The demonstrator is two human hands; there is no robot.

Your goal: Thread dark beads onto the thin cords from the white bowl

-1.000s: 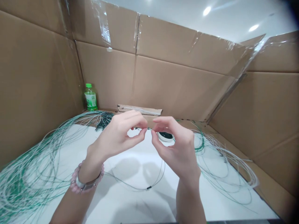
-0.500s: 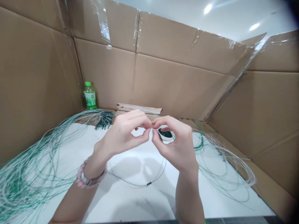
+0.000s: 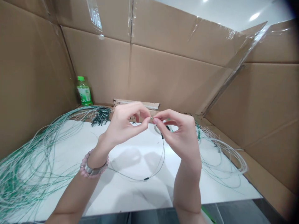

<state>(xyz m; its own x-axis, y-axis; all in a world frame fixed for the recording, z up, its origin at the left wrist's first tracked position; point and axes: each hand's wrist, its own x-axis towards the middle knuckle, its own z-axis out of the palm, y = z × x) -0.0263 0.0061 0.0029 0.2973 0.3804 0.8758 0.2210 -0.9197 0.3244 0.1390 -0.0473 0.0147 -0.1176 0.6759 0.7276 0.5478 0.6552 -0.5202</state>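
Observation:
My left hand (image 3: 125,124) and my right hand (image 3: 179,137) are raised over the white tabletop (image 3: 130,193), fingertips almost meeting. Both pinch a thin dark cord (image 3: 161,161) that hangs below them in a loop, with a small dark bead (image 3: 146,179) at its lowest point. My left wrist wears a pink bead bracelet (image 3: 93,166). A small white dish of dark beads (image 3: 167,127) sits just behind my right hand, partly hidden by it.
A large pile of green and white cords (image 3: 28,168) covers the table's left side, and a smaller pile (image 3: 219,155) lies at the right. A green bottle (image 3: 83,91) stands in the back left corner beside dark beaded strands (image 3: 101,114). Cardboard walls (image 3: 168,74) enclose the table.
The view has tilted down, showing the table's front edge. My hands have drawn closer together, fingertips now nearly touching, still pinching the cord.

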